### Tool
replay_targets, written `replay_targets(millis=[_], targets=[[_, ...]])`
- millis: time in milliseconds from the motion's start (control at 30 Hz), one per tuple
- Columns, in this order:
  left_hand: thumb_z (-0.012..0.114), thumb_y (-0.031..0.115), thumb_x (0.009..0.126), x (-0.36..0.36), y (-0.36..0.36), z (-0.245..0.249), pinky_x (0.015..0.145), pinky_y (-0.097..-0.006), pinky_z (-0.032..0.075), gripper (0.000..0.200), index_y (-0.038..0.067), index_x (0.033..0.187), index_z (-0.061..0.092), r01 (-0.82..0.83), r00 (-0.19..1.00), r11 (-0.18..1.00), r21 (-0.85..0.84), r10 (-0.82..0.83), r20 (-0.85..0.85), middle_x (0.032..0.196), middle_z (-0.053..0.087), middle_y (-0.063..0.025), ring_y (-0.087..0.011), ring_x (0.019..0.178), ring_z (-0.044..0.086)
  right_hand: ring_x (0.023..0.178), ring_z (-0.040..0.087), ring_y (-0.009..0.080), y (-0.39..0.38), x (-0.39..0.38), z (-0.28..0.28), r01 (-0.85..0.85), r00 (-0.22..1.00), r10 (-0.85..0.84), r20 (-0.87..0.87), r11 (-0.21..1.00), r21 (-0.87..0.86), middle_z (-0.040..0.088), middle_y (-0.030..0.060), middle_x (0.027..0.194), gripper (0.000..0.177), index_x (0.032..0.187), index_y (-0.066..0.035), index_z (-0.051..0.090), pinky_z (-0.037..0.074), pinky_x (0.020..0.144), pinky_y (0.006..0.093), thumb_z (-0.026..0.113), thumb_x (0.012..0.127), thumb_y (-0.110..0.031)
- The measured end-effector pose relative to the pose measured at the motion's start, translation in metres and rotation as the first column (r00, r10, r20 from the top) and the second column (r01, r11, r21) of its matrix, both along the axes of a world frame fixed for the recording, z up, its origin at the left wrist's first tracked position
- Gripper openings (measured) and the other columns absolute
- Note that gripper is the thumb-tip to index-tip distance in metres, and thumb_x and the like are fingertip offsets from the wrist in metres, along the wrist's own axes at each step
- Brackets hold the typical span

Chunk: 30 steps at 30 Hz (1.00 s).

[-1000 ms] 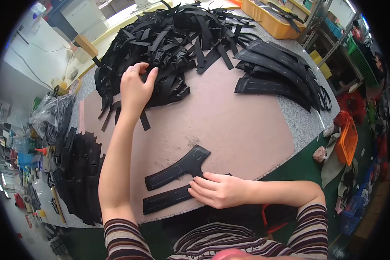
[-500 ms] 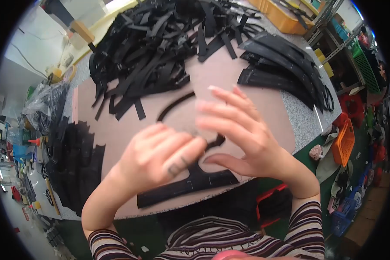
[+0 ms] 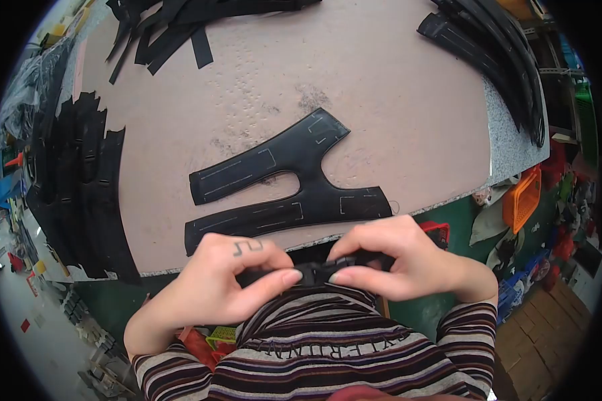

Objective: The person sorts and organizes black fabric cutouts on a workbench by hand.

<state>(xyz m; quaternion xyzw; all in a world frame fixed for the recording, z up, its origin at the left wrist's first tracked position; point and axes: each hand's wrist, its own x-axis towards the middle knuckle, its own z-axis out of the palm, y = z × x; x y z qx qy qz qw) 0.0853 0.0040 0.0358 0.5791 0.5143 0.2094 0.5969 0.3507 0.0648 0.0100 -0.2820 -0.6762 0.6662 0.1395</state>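
Note:
Just past the table's front edge, close to my body, both hands pinch a black buckle strap point(image 3: 320, 273). My left hand point(image 3: 237, 277) grips its left end between thumb and bent fingers. On the other end, my right hand point(image 3: 398, 260) closes the same way. Part of the strap is hidden inside the fingers. Beyond the hands, a black H-shaped panel point(image 3: 308, 166) with white chalk-like outlines lies flat on the pinkish board point(image 3: 408, 134).
Stacked dark pieces point(image 3: 80, 187) lie along the board's left side. Black straps point(image 3: 174, 30) are heaped at the back left, and long curved black panels point(image 3: 488, 53) at the back right. An orange basket point(image 3: 523, 200) stands off the right edge.
Both hands have come down toward my body and now hold the strap between them. The right hand, spread before, has closed. The view has tilted downward, uncovering the H-shaped panel.

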Motion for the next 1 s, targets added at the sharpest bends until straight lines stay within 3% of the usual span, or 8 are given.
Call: replay_targets(millis=[100, 233, 500, 600, 733, 833, 867, 1000], targets=[[0.078, 0.006, 0.087, 0.001, -0.004, 0.001, 0.054, -0.0232, 0.045, 0.010, -0.001, 0.083, 0.072, -0.058, 0.998, 0.998, -0.023, 0.058, -0.018, 0.065, 0.068, -0.0046, -0.0092, 0.058, 0.063, 0.056, 0.058, 0.0156, -0.003, -0.001, 0.008, 0.070, 0.995, -0.072, 0.068, 0.997, 0.031, 0.067, 0.0078, 0.079, 0.021, 0.098, -0.002, 0.070, 0.045, 0.050, 0.0287, 0.082, 0.089, -0.017], [0.075, 0.006, 0.088, 0.004, 0.014, -0.022, 0.055, -0.0257, 0.044, 0.014, -0.004, 0.082, 0.068, -0.169, 0.966, 0.971, 0.171, 0.197, -0.166, 0.065, 0.064, -0.0069, -0.0094, 0.058, 0.059, 0.064, 0.064, 0.0240, 0.019, -0.014, -0.015, 0.134, 0.968, -0.231, 0.100, 0.810, 0.571, 0.062, 0.0086, 0.085, 0.025, 0.092, -0.003, 0.066, 0.051, 0.054, 0.0342, 0.084, 0.084, -0.018], [0.075, 0.009, 0.087, 0.008, 0.017, -0.041, 0.055, -0.0315, 0.047, 0.017, -0.003, 0.080, 0.066, -0.098, 0.945, 0.967, 0.237, 0.165, -0.283, 0.066, 0.062, -0.0122, -0.0231, 0.056, 0.061, 0.066, 0.063, 0.0228, 0.022, -0.014, -0.018, 0.016, 0.936, -0.222, 0.273, 0.803, 0.596, 0.059, 0.0074, 0.086, 0.028, 0.091, -0.004, 0.064, 0.050, 0.056, 0.0331, 0.086, 0.080, -0.018], [0.075, 0.009, 0.086, 0.008, 0.019, -0.040, 0.055, -0.0322, 0.047, 0.017, -0.003, 0.079, 0.066, -0.086, 0.943, 0.973, 0.212, 0.148, -0.298, 0.066, 0.062, -0.0122, -0.0248, 0.056, 0.061, 0.078, 0.064, 0.0233, 0.023, -0.012, -0.016, -0.062, 0.936, -0.208, 0.283, 0.696, 0.715, 0.060, 0.0070, 0.090, 0.028, 0.093, -0.005, 0.067, 0.049, 0.068, 0.0354, 0.085, 0.079, -0.021], [0.076, 0.009, 0.086, 0.008, 0.021, -0.040, 0.055, -0.0324, 0.046, 0.017, -0.003, 0.078, 0.066, -0.090, 0.945, 0.980, 0.179, 0.141, -0.296, 0.065, 0.062, -0.0120, -0.0243, 0.056, 0.061, 0.098, 0.061, 0.0273, 0.008, -0.007, -0.024, -0.092, 0.970, -0.180, 0.164, 0.354, 0.931, 0.066, 0.0067, 0.104, 0.037, 0.099, -0.007, 0.074, 0.047, 0.084, 0.0445, 0.083, 0.082, -0.038], [0.076, 0.009, 0.085, 0.008, 0.023, -0.040, 0.053, -0.0326, 0.046, 0.017, -0.003, 0.078, 0.065, -0.102, 0.950, 0.982, 0.161, 0.144, -0.278, 0.065, 0.062, -0.0118, -0.0237, 0.054, 0.060, 0.106, 0.063, 0.0211, -0.007, -0.008, -0.034, -0.128, 0.991, -0.012, 0.132, 0.187, 0.974, 0.070, 0.0020, 0.111, 0.023, 0.096, -0.015, 0.074, 0.048, 0.093, 0.0446, 0.076, 0.091, -0.037], [0.075, 0.009, 0.085, 0.007, 0.024, -0.039, 0.053, -0.0326, 0.045, 0.017, -0.003, 0.078, 0.065, -0.097, 0.951, 0.985, 0.145, 0.135, -0.278, 0.065, 0.062, -0.0117, -0.0234, 0.053, 0.059, 0.113, 0.063, 0.0117, -0.013, -0.013, -0.037, -0.105, 0.991, -0.070, 0.117, 0.160, 0.982, 0.071, -0.0046, 0.113, 0.010, 0.090, -0.018, 0.072, 0.048, 0.100, 0.0402, 0.064, 0.092, -0.023], [0.077, 0.007, 0.083, 0.007, 0.025, -0.041, 0.050, -0.0316, 0.043, 0.017, -0.002, 0.077, 0.065, -0.077, 0.949, 0.984, 0.163, 0.123, -0.289, 0.064, 0.061, -0.0116, -0.0221, 0.051, 0.058, 0.121, 0.062, 0.0100, -0.010, -0.021, -0.047, -0.188, 0.978, -0.079, 0.195, 0.092, 0.978, 0.074, -0.0050, 0.114, 0.014, 0.091, -0.021, 0.069, 0.045, 0.108, 0.0442, 0.057, 0.095, -0.027]])
